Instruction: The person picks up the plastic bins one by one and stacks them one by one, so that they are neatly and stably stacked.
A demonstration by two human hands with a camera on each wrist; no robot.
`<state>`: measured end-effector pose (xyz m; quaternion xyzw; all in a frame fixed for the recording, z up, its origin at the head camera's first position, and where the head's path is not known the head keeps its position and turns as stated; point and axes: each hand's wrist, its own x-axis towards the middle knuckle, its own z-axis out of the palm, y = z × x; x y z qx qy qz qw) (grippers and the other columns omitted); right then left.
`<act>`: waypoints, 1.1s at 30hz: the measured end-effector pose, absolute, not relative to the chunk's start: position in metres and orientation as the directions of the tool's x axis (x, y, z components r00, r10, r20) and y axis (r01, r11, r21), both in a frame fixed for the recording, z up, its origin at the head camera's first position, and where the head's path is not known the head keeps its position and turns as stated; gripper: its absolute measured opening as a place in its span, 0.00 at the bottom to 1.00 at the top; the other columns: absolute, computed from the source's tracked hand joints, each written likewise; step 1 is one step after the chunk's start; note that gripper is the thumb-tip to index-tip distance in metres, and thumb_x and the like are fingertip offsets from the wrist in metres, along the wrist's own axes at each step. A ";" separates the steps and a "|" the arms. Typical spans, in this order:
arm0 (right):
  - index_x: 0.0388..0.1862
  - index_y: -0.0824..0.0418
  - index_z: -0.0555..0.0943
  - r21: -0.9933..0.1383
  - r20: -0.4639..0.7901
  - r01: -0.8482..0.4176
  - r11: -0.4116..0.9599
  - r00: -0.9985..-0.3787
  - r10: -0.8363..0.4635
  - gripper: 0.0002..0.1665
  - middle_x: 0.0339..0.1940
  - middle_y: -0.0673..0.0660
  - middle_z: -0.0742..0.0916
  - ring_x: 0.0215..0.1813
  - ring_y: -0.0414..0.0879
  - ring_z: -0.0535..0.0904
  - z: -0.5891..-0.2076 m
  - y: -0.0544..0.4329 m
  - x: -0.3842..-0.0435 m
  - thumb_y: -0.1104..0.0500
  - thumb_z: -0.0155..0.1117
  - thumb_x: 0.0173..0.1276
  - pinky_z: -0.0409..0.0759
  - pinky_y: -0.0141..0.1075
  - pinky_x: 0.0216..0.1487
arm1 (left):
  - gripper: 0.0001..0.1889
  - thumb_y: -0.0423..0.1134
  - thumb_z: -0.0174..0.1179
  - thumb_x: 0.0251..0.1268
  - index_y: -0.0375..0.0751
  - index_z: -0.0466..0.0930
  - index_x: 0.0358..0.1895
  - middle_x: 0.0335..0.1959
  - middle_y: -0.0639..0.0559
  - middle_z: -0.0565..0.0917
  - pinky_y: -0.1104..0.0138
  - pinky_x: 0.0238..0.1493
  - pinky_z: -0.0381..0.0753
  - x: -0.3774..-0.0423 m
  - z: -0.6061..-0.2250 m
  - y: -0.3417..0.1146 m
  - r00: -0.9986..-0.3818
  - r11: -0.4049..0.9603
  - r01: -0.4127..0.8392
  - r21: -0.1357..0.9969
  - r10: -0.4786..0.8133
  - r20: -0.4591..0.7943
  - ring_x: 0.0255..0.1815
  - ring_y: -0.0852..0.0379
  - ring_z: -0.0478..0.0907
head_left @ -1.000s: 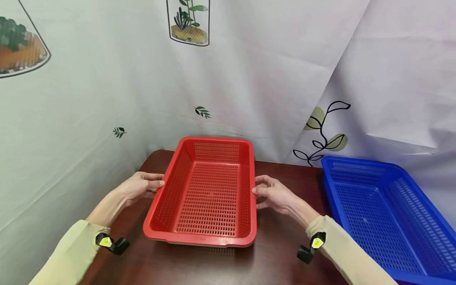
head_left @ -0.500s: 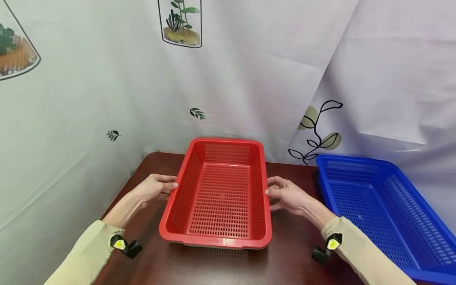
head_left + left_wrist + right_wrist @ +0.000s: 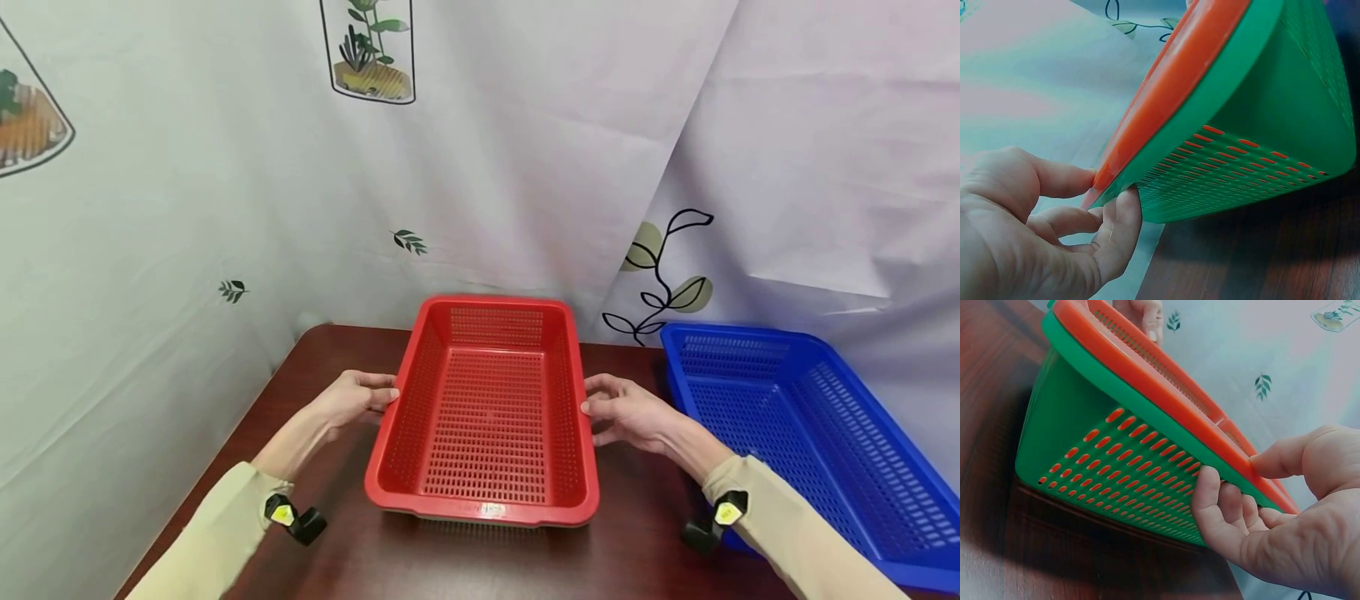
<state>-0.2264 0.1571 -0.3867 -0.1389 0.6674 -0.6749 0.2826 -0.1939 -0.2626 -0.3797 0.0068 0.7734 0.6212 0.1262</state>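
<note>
Gripping the red basket (green basket nested beneath): left hand, right hand

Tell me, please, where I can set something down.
Bare table shows in front of the red basket, between the left sleeve and right sleeve. A smaller patch lies beyond the left hand, bordered by the red basket and the cloth. It is crowded where the right hand sits between the red basket and blue basket.

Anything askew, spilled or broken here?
Nothing stands out. The red basket sits nested in a green basket, rims close together, pinched at the sides by the left hand and right hand. No cracks or spills are visible; the backdrop cloth is just creased.
</note>
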 end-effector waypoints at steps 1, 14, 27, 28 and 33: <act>0.62 0.76 0.60 -0.979 -0.191 0.195 0.054 -0.802 -0.566 0.26 0.38 0.58 0.85 0.40 0.49 0.83 -0.387 0.159 -0.227 0.70 0.55 0.70 0.85 0.49 0.41 | 0.23 0.29 0.57 0.71 0.17 0.69 0.63 0.41 0.37 0.86 0.54 0.43 0.86 -0.194 -0.380 -0.261 -0.968 0.229 -0.146 0.962 0.165 -0.186 0.36 0.52 0.86; 0.62 0.76 0.60 -0.975 -0.219 0.198 0.098 -0.805 -0.551 0.25 0.39 0.59 0.84 0.40 0.49 0.83 -0.387 0.179 -0.229 0.70 0.56 0.71 0.86 0.49 0.41 | 0.23 0.28 0.57 0.71 0.17 0.68 0.64 0.42 0.35 0.86 0.54 0.42 0.86 -0.203 -0.386 -0.239 -0.964 0.210 -0.180 0.961 0.155 -0.214 0.36 0.51 0.86; 0.61 0.75 0.61 -0.968 -0.251 0.220 0.123 -0.806 -0.537 0.24 0.37 0.58 0.84 0.39 0.48 0.82 -0.390 0.192 -0.234 0.70 0.55 0.70 0.85 0.48 0.41 | 0.21 0.28 0.57 0.71 0.19 0.71 0.63 0.39 0.38 0.86 0.57 0.39 0.87 -0.211 -0.390 -0.223 -0.963 0.191 -0.205 0.960 0.133 -0.233 0.35 0.53 0.86; 0.60 0.75 0.61 -0.968 -0.251 0.219 0.123 -0.806 -0.536 0.23 0.37 0.58 0.84 0.38 0.48 0.82 -0.390 0.192 -0.234 0.70 0.55 0.70 0.85 0.47 0.41 | 0.21 0.28 0.57 0.71 0.19 0.70 0.63 0.39 0.37 0.86 0.58 0.38 0.87 -0.212 -0.391 -0.222 -0.963 0.186 -0.206 0.961 0.136 -0.232 0.34 0.53 0.86; 0.60 0.75 0.61 -0.967 -0.256 0.225 0.122 -0.810 -0.528 0.23 0.37 0.58 0.84 0.38 0.47 0.82 -0.393 0.192 -0.237 0.70 0.55 0.70 0.84 0.46 0.40 | 0.23 0.27 0.56 0.71 0.16 0.68 0.64 0.39 0.37 0.86 0.58 0.38 0.87 -0.211 -0.392 -0.222 -0.963 0.177 -0.205 0.963 0.139 -0.231 0.34 0.54 0.86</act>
